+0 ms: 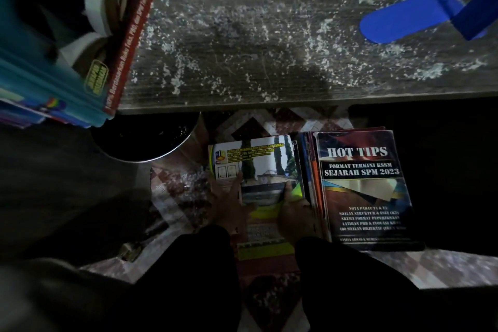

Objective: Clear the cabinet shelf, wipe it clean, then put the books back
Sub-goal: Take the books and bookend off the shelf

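Note:
The cabinet shelf [269,43] runs across the top of the view, grey wood strewn with white crumbs and dust. Below it on the floor lies a booklet [258,167] with a building photo and yellow print. My left hand [229,199] grips its left edge and my right hand [293,210] grips its right edge, thumbs on the cover. Right beside it sits a stack of books topped by the dark "HOT TIPS" book [363,186]. At the shelf's left end more books [70,48] stand leaning.
A blue plastic bookend [420,16] stands at the shelf's right end. A round dark metal-rimmed bin [151,140] sits on the floor under the shelf's left part. The patterned floor mat [183,191] carries white debris. Dark sleeves cover both my forearms.

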